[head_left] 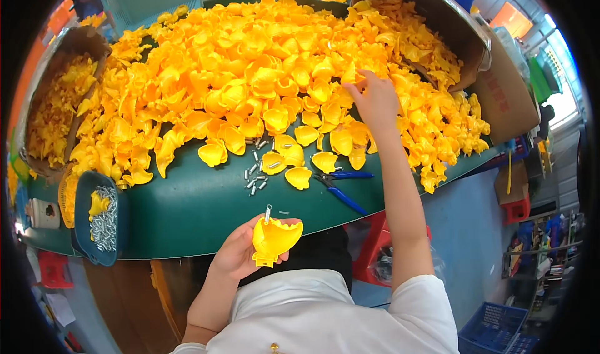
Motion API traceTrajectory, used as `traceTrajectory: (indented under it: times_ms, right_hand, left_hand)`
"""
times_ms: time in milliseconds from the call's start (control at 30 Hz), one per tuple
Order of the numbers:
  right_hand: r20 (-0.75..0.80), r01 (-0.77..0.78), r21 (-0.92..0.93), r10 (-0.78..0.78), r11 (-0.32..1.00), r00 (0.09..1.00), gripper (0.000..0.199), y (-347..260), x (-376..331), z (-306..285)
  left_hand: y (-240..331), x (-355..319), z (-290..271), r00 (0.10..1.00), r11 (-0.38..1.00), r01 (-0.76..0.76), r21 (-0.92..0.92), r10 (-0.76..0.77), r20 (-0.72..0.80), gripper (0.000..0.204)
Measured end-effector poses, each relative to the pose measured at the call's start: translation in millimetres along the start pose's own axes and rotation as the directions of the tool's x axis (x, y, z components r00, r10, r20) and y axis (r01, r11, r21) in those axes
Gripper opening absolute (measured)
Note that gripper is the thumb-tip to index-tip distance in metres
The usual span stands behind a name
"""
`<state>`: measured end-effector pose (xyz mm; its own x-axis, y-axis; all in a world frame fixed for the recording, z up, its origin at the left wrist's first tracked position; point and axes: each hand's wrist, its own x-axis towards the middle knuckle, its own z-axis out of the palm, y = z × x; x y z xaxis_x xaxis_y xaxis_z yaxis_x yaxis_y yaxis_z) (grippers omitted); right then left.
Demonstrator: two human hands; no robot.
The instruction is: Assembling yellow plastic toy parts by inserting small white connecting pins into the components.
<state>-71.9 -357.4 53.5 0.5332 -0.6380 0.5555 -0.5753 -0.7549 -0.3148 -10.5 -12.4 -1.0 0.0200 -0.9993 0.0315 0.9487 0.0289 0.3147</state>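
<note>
Left hand [240, 254], nearest the body, grips a yellow scalloped shell [274, 238] with a metal pin [268, 213] standing upright from its top edge. Beyond lie loose pins [256, 178] and blue-handled pliers [340, 188]. Farthest, right hand [375, 101] closes on a piece in the yellow pile [250, 73].

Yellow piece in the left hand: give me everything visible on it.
The yellow piece is a glossy, plastic-looking shell, roughly cup-shaped with a scalloped upper edge and a short square stub at the bottom. A small metal pin stands up from its top left edge. The left hand holds it from the left and below, near the body, just off the green table edge. Nothing else touches it.
</note>
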Motion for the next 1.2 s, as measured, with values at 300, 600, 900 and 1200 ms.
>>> traceTrajectory:
  times_ms: [300, 600, 900, 1200]
  right_hand:
    - [0.111, -0.043, 0.54, -0.021, 0.84, 0.994, 0.036, -4, 4, -11]
    - [0.81, -0.32, 0.493, -0.292, 0.809, 0.508, 0.054, -111, -149, -59]
    - [0.624, 0.097, 0.523, -0.458, 0.847, 0.633, 0.066, -123, -171, -61]
    - [0.534, 0.218, 0.383, -0.408, 0.898, 0.74, 0.061, -125, -183, -42]
  left_hand:
    - [18, -5, 4, 0.975, 0.981, -0.179, 0.077, 0.187, -0.119, 0.045]
    - [28, -22, 7, 0.825, 0.84, -0.325, 0.435, 0.476, -0.303, 0.081]
    - [19, -26, 9, 0.758, 0.748, -0.333, 0.574, 0.574, -0.308, 0.083]
    - [17, -26, 6, 0.748, 0.735, -0.351, 0.58, 0.593, -0.299, 0.085]
